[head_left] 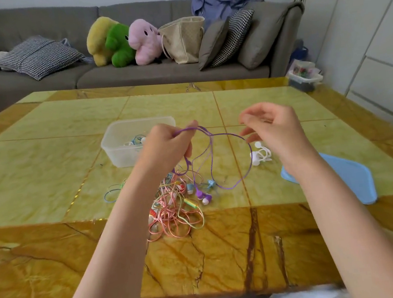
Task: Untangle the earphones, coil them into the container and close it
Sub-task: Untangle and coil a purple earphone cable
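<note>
I see my left hand [166,147] raised over the tabletop [48,163], its fingers [184,132] curled round the purple earphone cord [225,135], which they pinch at the top of a loop. From those fingers the cord arcs toward my right hand [273,129] and drops in a long loop down to the tabletop, ending at the purple earbuds [203,196] below and between the two hands. My right hand hovers at about the same height, fingers loosely bent and spread; the cord passes just beside their tips, and I cannot tell whether they touch it.

Under my left wrist lies the tangle of pink, green and yellow cords [177,213], with a light blue cord [113,193] looped to its left. The clear plastic container [118,144] stands open just beyond my left fingers, with some blue and white earphone cord already inside. A white pair of earphones [259,154] lies just under my right fingers. The blue lid [342,178] lies flat on the tabletop to the right of my right wrist.

Beyond the tabletop stands a grey sofa [135,73] with plush toys [122,40] and cushions.
</note>
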`<state>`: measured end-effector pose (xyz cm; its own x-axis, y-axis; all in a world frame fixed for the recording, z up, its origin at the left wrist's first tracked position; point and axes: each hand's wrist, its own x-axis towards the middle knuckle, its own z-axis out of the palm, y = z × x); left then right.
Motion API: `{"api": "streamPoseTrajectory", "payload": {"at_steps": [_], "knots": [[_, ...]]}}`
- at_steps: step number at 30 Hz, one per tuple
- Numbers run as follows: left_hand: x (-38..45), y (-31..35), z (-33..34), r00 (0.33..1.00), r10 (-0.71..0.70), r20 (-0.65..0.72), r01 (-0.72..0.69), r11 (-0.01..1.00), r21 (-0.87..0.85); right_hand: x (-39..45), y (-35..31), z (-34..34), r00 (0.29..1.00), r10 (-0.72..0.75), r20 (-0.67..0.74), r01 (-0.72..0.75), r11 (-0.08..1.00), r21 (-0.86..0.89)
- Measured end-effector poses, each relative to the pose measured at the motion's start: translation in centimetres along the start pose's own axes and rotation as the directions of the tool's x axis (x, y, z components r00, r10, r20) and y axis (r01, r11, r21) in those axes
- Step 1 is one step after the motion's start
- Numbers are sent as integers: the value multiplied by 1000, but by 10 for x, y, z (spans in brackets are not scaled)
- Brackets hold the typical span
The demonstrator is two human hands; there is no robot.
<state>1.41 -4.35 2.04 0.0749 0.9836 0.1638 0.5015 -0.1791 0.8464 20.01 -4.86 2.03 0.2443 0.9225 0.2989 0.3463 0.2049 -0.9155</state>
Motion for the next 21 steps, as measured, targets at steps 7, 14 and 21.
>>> {"api": "streamPoseTrajectory", "payload": {"at_steps": [7,14,21], "knots": [[-5,3,6,989,145,19,-144,989,-32,-8,10,19,909,173,379,-162,985,-60],[7,-8,1,977,-78,-196,13,950,-313,-9,0,15,949,62,308,-43,997,-66],[12,-9,-11,940,-340,-18,68,239,-969,-1,1,2,973,196,-123,-138,917,374]]}}
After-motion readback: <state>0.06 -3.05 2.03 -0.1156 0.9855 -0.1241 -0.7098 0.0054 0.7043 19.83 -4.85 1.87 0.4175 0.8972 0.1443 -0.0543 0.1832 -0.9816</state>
